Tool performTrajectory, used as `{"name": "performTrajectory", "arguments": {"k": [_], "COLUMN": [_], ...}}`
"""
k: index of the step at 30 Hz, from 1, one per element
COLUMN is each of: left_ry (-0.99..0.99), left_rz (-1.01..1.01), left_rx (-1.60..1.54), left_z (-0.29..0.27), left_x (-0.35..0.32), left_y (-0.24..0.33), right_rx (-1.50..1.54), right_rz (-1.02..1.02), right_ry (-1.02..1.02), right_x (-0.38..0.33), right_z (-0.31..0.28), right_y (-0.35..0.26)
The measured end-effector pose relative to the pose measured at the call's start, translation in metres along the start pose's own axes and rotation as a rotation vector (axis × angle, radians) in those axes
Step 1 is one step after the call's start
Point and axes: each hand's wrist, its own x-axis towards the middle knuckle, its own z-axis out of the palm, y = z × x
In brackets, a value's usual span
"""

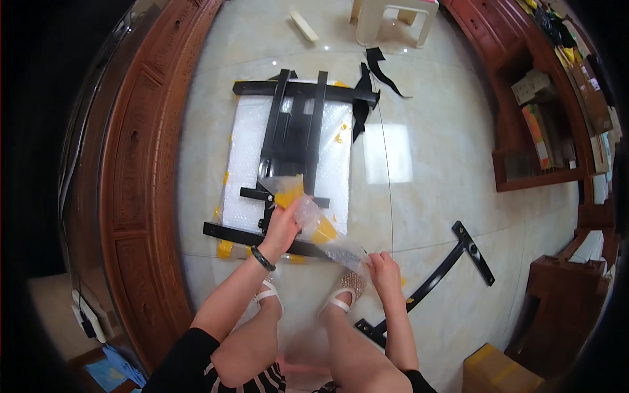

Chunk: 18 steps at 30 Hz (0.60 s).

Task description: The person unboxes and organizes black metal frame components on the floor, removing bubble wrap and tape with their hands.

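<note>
A strip of clear bubble wrap (344, 253) with yellow tape on it stretches between my two hands. My left hand (286, 224) is closed round its upper part, above the near end of a black metal frame (320, 124). Lower and to the right, my right hand (385, 270) pinches the strip's other end. The frame, made of bars and a central plate, lies on a flat panel wrapped in bubble wrap (244, 144) with bits of yellow tape. Part of the frame's near end is hidden behind the strip and my left hand.
A loose black metal leg (432, 278) lies on the tiles at the right. Black strips (380, 69) and a pale stick (303, 26) are farther off, near a cream stool (367, 23). Wooden cabinets (147, 144) flank the floor; a cardboard box (501, 372) stands at lower right.
</note>
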Motion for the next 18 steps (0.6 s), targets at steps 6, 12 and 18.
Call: {"name": "performTrajectory", "arguments": {"k": [6, 12, 18], "left_ry": [0.12, 0.152, 0.245], "left_rz": [0.076, 0.145, 0.306], "left_rx": [0.497, 0.494, 0.847], "left_z": [-0.018, 0.015, 0.002], "left_x": [-0.01, -0.015, -0.021], "left_y": [-0.024, -0.016, 0.003], "right_rx": [0.235, 0.525, 0.597], "right_rz": [0.112, 0.554, 0.534], "right_ry": [-0.021, -0.612, -0.264], "right_x": [-0.022, -0.093, -0.112], "right_z": [0.004, 0.028, 0.001], "right_y": [0.034, 0.118, 0.108]}}
